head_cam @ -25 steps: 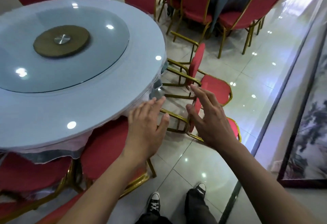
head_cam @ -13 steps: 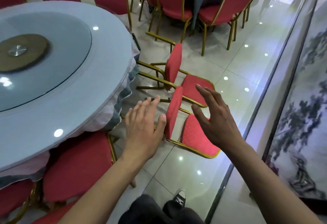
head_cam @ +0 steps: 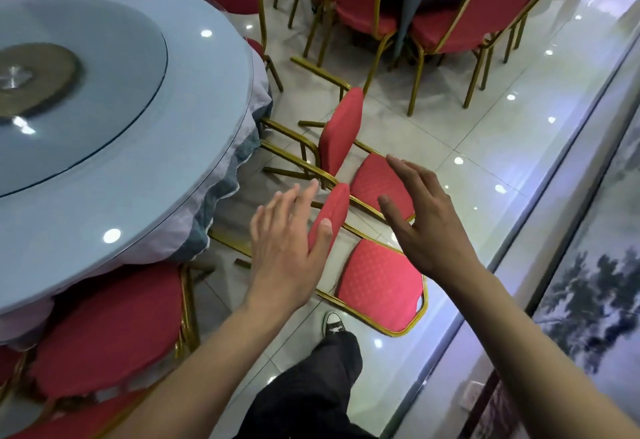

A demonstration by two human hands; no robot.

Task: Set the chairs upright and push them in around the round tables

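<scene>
Directly beneath and between the hands lies the nearer toppled chair [head_cam: 377, 286], tipped onto its back on the floor tiles [head_cam: 433, 140]; its backrest runs toward the person's feet, its seat stands on edge pointing up at the hands, and its gold legs reach away to the left, toward the round table [head_cam: 121, 175]; just beyond the fingertips a second toppled chair [head_cam: 341, 133] lies the same way, the two frames overlapping; so two chairs are down. The left hand [head_cam: 287, 248] is flat, fingers straight, gripping nothing; whether its thumb touches the seat edge I cannot tell; it looks the nearer hand. The right hand [head_cam: 422, 220] hovers spread and empty above the backrests. Outward: one upright chair [head_cam: 107, 327] is tucked under the table left of the left wrist, more red chairs stand past both hands around a second draped table, and one foot [head_cam: 333, 323] shows below.
</scene>
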